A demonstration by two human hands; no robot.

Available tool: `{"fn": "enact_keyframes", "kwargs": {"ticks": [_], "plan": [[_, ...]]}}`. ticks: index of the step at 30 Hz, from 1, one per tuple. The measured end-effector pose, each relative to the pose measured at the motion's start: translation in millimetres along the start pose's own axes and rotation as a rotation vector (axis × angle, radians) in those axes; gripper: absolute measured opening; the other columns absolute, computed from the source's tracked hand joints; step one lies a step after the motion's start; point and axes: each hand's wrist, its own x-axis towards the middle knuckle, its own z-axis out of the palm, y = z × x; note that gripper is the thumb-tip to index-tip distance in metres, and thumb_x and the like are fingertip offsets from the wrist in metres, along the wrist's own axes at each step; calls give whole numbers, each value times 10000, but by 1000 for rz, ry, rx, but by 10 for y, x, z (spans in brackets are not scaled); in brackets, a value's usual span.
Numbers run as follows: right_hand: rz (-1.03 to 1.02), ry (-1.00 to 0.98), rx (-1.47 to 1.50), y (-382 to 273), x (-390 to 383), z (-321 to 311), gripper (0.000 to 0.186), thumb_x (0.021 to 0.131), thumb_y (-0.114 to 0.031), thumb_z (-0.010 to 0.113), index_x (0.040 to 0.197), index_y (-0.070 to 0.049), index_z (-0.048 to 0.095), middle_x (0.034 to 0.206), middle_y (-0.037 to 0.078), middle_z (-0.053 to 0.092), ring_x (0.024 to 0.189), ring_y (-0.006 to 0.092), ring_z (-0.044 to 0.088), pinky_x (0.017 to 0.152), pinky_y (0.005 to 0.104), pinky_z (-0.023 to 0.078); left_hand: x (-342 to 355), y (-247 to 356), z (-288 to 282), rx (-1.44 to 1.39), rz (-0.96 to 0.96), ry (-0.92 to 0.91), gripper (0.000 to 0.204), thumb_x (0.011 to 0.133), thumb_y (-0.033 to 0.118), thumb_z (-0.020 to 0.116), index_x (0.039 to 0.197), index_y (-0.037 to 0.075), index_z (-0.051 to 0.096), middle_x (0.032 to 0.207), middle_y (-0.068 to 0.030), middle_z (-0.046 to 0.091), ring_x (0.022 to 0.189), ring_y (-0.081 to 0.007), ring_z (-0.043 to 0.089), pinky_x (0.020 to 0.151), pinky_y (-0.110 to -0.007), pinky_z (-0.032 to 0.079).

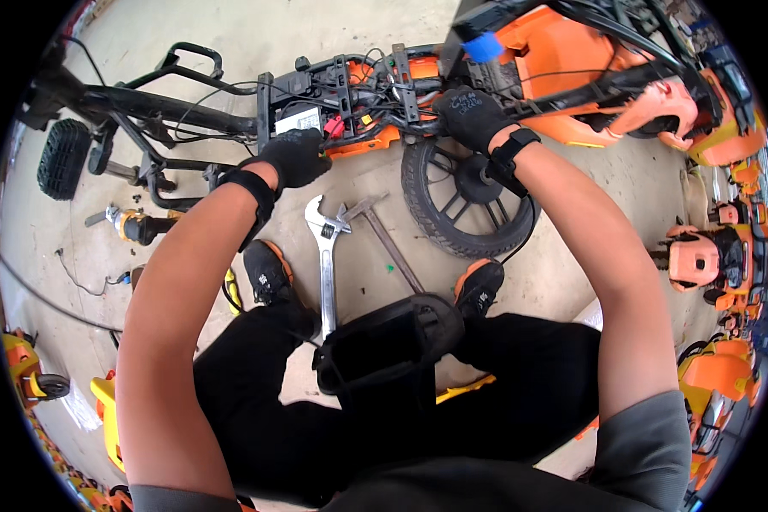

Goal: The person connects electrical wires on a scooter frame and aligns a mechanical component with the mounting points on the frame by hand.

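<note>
An electric scooter or bike with a black tube frame (341, 81) and orange panels (563, 64) lies across the floor in front of me. My left hand (294, 158), in a black glove, is closed at the near edge of the frame. A small yellow-green bit shows by its fingers; what it grips is hidden. Beside it are a white-labelled box (299, 122) and a red connector (334, 127) among cables. My right hand (471, 118), also gloved, is curled against the frame above the black-spoked wheel (474, 192); its fingertips are out of sight.
Between my shoes lie a large adjustable wrench (326, 256) and a hammer (392, 247). A yellow-and-black power tool (136, 225) rests on the floor at left. A black open bag or case (375, 341) is near my knees. Several orange vehicles (695, 256) line the right side.
</note>
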Motion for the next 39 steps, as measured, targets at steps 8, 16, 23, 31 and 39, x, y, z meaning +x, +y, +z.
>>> {"fn": "enact_keyframes", "kwargs": {"ticks": [8, 16, 23, 31, 39], "plan": [[-19, 139, 169, 91, 354, 512, 243, 836, -117, 613, 1066, -139, 691, 987, 135, 691, 982, 335, 644, 861, 447, 514, 525, -170, 463, -211, -76, 291, 390, 845, 234, 737, 1119, 29, 550, 983, -216, 668, 946, -415, 641, 782, -483, 509], [20, 247, 55, -50, 313, 586, 187, 849, -74, 567, 1012, -91, 658, 1018, 118, 627, 1006, 318, 632, 812, 428, 545, 706, -199, 345, -113, 129, 503, 163, 809, 56, 647, 965, 21, 613, 872, -213, 669, 875, -402, 655, 746, -476, 513], [76, 317, -25, 10, 205, 562, 199, 841, -53, 581, 1023, -58, 663, 1080, 155, 605, 1029, 341, 625, 804, 424, 567, 754, -108, 335, -297, 165, 519, 186, 805, 32, 610, 982, -7, 652, 881, -213, 656, 864, -410, 619, 780, -464, 490], [-15, 240, 191, 57, 282, 609, 196, 827, -55, 606, 1016, -75, 653, 1012, 145, 620, 961, 344, 645, 778, 435, 539, 815, -8, 385, -853, -99, 331, 180, 940, 124, 621, 1065, -2, 651, 749, -90, 633, 635, -194, 613, 565, -330, 490], [-9, 319, 144, 5, 360, 673, 221, 840, -58, 579, 1032, -132, 657, 992, 112, 639, 940, 335, 652, 763, 441, 532, 866, -144, 315, -521, 208, 487, 209, 963, 77, 595, 1147, 18, 675, 920, -104, 695, 775, -190, 664, 712, -323, 548]]}}
